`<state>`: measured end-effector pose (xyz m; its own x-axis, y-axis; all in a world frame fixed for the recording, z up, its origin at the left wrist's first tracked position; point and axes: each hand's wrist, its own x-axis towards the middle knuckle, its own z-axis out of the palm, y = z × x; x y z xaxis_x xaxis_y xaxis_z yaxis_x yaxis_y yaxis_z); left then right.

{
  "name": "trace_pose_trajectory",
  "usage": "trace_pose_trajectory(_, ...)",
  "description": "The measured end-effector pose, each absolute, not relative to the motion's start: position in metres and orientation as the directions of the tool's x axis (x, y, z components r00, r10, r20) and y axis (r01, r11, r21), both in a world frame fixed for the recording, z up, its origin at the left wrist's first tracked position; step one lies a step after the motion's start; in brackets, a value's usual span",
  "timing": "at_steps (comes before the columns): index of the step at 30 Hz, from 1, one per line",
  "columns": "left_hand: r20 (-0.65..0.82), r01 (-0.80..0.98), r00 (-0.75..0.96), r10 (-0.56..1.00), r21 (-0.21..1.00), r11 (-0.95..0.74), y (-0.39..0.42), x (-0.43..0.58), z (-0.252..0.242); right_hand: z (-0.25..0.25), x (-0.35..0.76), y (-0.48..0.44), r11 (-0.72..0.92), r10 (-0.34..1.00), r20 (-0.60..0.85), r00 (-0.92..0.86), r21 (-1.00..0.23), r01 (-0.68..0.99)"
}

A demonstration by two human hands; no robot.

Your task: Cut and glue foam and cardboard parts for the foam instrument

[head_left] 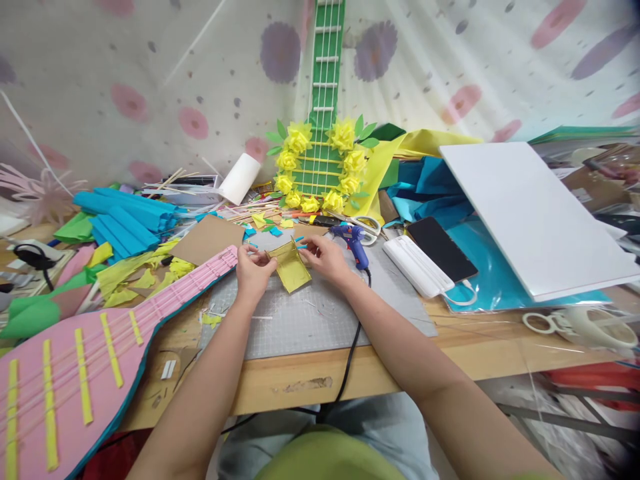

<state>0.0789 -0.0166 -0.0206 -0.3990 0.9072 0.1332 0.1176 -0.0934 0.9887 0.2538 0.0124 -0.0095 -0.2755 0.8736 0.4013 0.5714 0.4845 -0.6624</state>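
A small yellow box-like paper piece (291, 268) is held above the grey cutting mat (320, 323). My left hand (253, 270) pinches its left side between thumb and fingers. On the other side, my right hand (323, 257) has its fingers closed at the piece's upper right edge. Small blue bits show at the fingertips of both hands. A blue glue gun (353, 243) lies just right of my right hand, its black cable running down over the mat.
A pink paper guitar (65, 367) lies at the left; a green one with yellow flowers (320, 160) stands behind. Brown cardboard (207, 240), a white power bank (417, 267), a black phone (443, 249), scissors (367, 229) and a white board (535, 220) surround the mat.
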Motion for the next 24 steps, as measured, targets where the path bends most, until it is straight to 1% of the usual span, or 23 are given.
trace_pose_trajectory(7, 0.130, 0.127, -0.407, 0.904, 0.988, -0.085, -0.017, 0.079, -0.021, -0.011, 0.249, 0.011, 0.453, 0.891, 0.365, -0.269, -0.692, 0.561)
trace_pose_trajectory(9, 0.129, 0.134, -0.406, 0.905, 0.988, -0.081, -0.018, 0.078, -0.020, -0.010, 0.250, 0.011, 0.440, 0.898, 0.347, -0.270, -0.719, 0.538)
trace_pose_trajectory(11, 0.127, 0.120, -0.397, 0.909, 0.989, -0.086, -0.018, 0.078, -0.019, -0.009, 0.252, 0.012, 0.404, 0.912, 0.310, -0.270, -0.793, 0.456)
trace_pose_trajectory(12, 0.125, 0.107, -0.389, 0.913, 0.990, -0.090, -0.017, 0.077, -0.018, -0.008, 0.254, 0.013, 0.363, 0.924, 0.277, -0.262, -0.849, 0.384)
trace_pose_trajectory(14, 0.121, 0.082, -0.364, 0.923, 0.992, -0.098, -0.017, 0.077, -0.018, -0.007, 0.258, 0.016, 0.230, 0.956, 0.180, -0.234, -0.950, 0.211)
trace_pose_trajectory(16, 0.120, 0.074, -0.329, 0.937, 0.992, -0.102, -0.017, 0.077, -0.018, -0.008, 0.261, 0.019, 0.100, 0.969, 0.082, -0.235, -0.993, 0.068)
trace_pose_trajectory(17, 0.121, 0.072, -0.308, 0.944, 0.992, -0.103, -0.017, 0.076, -0.019, -0.008, 0.263, 0.021, 0.058, 0.965, 0.050, -0.258, -0.998, 0.026)
trace_pose_trajectory(20, 0.129, 0.073, -0.252, 0.959, 0.991, -0.115, -0.018, 0.077, -0.020, -0.011, 0.263, 0.024, 0.009, 0.939, 0.019, -0.343, -0.999, -0.032)
trace_pose_trajectory(24, 0.130, 0.077, -0.237, 0.963, 0.990, -0.115, -0.018, 0.077, -0.023, -0.011, 0.262, 0.023, 0.016, 0.925, 0.028, -0.378, -0.999, -0.037)
